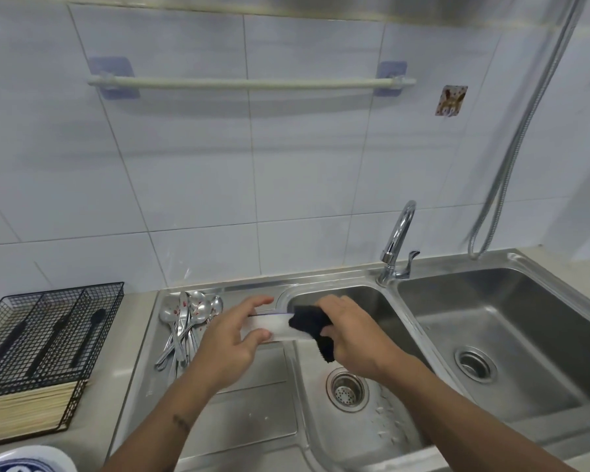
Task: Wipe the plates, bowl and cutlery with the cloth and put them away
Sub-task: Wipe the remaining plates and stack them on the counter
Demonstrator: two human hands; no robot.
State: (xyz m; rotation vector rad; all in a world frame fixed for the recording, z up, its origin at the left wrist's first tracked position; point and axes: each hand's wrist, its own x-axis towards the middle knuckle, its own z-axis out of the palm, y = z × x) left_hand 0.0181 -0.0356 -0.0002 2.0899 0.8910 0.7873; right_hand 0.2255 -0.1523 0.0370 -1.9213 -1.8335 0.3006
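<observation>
Two hands worked over the steel sink (382, 277): the left hand (234, 342) pinched the one white dish (273, 329) by its edge, thumb below and fingers above, while the right hand (351, 335) closed around the single black cloth (315, 330) and pressed it against the dish's right end, both forearms reaching up from six o'clock. At nine o'clock from the dish lay one heap of spoons (186, 321) on the drainboard, too tangled to count; further toward nine stood one black wire tray (45, 332) holding dark-handled pieces and a bundle of chopsticks (24, 410), with one blue-patterned plate (24, 459) at seven o'clock.
</observation>
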